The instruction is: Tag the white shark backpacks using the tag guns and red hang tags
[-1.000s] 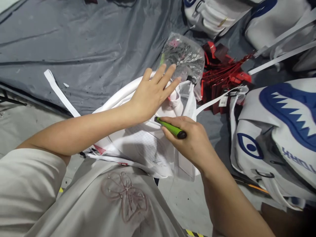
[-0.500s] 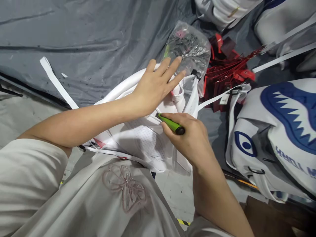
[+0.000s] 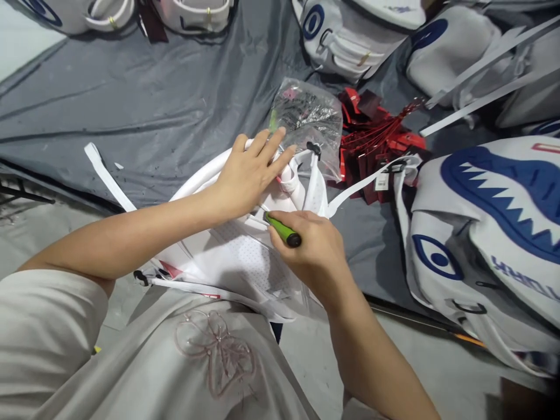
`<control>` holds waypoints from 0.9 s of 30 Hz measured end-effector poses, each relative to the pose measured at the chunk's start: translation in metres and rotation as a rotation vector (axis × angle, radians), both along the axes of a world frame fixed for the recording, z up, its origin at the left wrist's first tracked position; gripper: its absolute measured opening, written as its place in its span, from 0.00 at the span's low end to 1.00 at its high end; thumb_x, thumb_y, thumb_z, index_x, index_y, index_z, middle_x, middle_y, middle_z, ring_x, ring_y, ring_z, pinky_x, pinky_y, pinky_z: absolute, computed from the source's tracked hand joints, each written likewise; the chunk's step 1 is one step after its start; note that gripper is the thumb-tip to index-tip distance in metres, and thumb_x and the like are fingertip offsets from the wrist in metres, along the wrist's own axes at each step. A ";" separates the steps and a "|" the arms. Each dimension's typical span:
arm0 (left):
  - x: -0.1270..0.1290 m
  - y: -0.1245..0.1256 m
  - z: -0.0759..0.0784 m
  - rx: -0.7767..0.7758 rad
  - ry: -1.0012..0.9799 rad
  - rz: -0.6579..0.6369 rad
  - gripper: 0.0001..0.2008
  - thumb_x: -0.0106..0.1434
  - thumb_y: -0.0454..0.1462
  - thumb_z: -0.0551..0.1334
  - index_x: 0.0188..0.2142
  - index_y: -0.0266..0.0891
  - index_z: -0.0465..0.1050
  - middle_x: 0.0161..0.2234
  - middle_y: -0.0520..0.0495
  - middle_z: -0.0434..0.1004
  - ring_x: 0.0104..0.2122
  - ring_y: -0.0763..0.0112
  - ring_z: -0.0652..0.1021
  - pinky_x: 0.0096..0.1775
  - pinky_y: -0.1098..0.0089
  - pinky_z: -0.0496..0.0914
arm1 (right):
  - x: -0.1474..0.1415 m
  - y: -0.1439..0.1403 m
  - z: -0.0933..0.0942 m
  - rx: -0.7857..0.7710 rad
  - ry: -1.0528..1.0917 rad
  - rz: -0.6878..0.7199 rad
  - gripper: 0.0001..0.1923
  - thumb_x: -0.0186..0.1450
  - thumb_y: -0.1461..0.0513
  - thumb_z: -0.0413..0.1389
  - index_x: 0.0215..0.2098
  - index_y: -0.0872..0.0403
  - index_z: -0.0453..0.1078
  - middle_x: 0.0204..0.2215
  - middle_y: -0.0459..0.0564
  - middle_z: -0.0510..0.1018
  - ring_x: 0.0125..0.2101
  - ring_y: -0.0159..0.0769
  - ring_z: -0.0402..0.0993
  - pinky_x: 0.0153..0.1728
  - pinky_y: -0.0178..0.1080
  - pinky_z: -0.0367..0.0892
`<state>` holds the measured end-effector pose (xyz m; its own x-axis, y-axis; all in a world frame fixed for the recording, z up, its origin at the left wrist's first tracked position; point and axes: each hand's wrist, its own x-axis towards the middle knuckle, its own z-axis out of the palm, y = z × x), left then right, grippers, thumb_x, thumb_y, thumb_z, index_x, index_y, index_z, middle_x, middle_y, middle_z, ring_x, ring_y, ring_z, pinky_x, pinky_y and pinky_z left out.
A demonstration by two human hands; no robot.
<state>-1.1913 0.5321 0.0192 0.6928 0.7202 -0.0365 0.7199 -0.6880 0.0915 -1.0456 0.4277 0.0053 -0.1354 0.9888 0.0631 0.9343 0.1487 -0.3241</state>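
White bag [image 3: 245,256], clear pouch [image 3: 331,137], dark contents [image 3: 304,116]

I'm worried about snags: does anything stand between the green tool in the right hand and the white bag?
Nothing visible does: the front end of the green tool, held in the right hand, is at the white bag. The left hand is spread over the bag close by; whether the tip touches, I cannot tell.
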 end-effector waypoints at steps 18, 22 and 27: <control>-0.037 -0.012 0.030 0.012 0.330 0.258 0.62 0.57 0.42 0.70 0.72 0.49 0.21 0.73 0.31 0.31 0.61 0.41 0.66 0.48 0.55 0.75 | -0.053 -0.006 -0.047 0.315 0.529 0.036 0.14 0.69 0.61 0.55 0.51 0.52 0.76 0.40 0.52 0.83 0.37 0.45 0.79 0.41 0.45 0.71; -0.029 -0.007 0.031 -0.011 0.381 0.225 0.58 0.59 0.35 0.68 0.72 0.42 0.23 0.70 0.25 0.43 0.56 0.45 0.73 0.49 0.58 0.74 | -0.047 -0.008 -0.046 0.303 0.550 0.022 0.15 0.69 0.60 0.54 0.51 0.53 0.76 0.41 0.53 0.83 0.37 0.44 0.79 0.42 0.45 0.72; -0.032 0.001 0.038 -0.136 0.342 0.106 0.52 0.62 0.32 0.61 0.72 0.41 0.22 0.68 0.24 0.47 0.54 0.52 0.76 0.47 0.63 0.73 | -0.037 -0.014 -0.041 0.267 0.610 0.064 0.14 0.67 0.61 0.55 0.49 0.53 0.77 0.39 0.53 0.83 0.37 0.44 0.80 0.42 0.45 0.74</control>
